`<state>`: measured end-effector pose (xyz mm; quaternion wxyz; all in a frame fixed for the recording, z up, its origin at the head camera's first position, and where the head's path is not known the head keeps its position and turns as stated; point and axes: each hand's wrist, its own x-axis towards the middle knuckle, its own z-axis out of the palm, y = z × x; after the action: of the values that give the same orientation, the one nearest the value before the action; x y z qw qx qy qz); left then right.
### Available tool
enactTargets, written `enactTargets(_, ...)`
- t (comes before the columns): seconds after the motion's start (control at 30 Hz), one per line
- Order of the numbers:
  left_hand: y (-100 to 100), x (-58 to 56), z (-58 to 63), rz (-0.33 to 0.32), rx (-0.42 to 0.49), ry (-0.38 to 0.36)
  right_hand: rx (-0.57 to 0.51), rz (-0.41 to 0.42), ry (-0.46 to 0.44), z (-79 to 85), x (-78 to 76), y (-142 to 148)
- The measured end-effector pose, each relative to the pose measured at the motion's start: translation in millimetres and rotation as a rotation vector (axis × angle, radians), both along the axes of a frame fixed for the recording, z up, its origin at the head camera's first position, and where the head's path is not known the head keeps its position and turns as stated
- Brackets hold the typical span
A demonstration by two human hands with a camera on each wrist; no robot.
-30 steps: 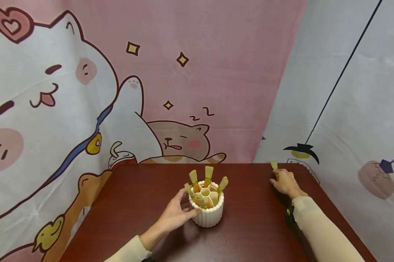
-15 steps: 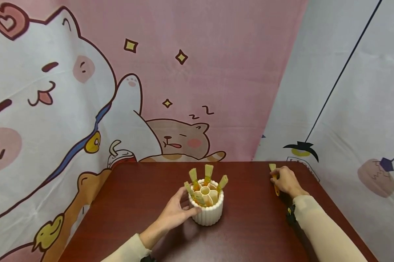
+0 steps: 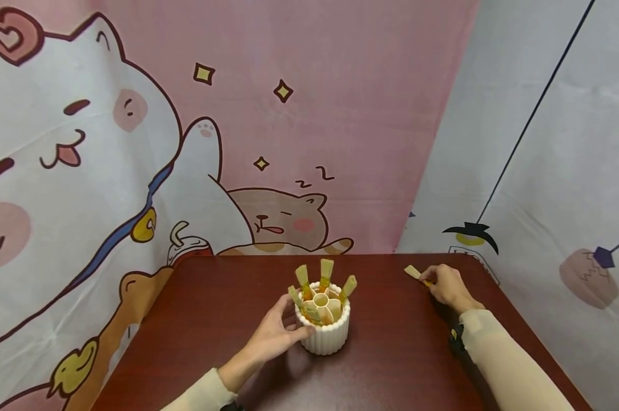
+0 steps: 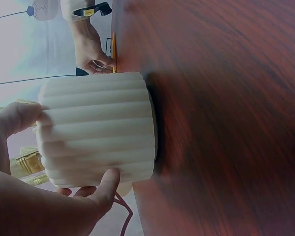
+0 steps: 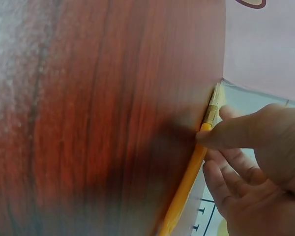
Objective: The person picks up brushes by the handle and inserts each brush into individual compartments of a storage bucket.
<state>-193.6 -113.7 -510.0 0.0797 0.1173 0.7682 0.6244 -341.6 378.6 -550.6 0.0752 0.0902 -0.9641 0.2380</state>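
A white ribbed brush holder (image 3: 326, 341) with petal-shaped compartments stands upright on the dark red table. Several flat paintbrushes (image 3: 326, 273) lean in it, bristles up. My left hand (image 3: 276, 337) grips the holder from its left side, thumb near the front rim and fingers round the back; in the left wrist view its fingers press the ribbed wall (image 4: 98, 128). Toward the table's far right corner, my right hand (image 3: 448, 287) pinches another paintbrush (image 3: 412, 272) between thumb and fingers. In the right wrist view its yellow handle (image 5: 184, 191) lies low along the tabletop, bristles pointing away.
The reddish-brown wooden table (image 3: 381, 365) reaches back to a pink cartoon-printed curtain (image 3: 371, 125). A pale printed curtain (image 3: 561, 171) hangs along the right side, close beyond the right hand.
The paintbrush in my right hand has turned, its bristles swinging from pointing away to pointing left toward the holder. My left hand stays on the holder.
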Motion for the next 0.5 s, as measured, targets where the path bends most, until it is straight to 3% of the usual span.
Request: enactTargets(0.5, 5.7, -0.2, -1.2, 0.008, -0.029, 0.055, 0.005, -0.077, -0.059, -4.0, -0.6, -4.4)
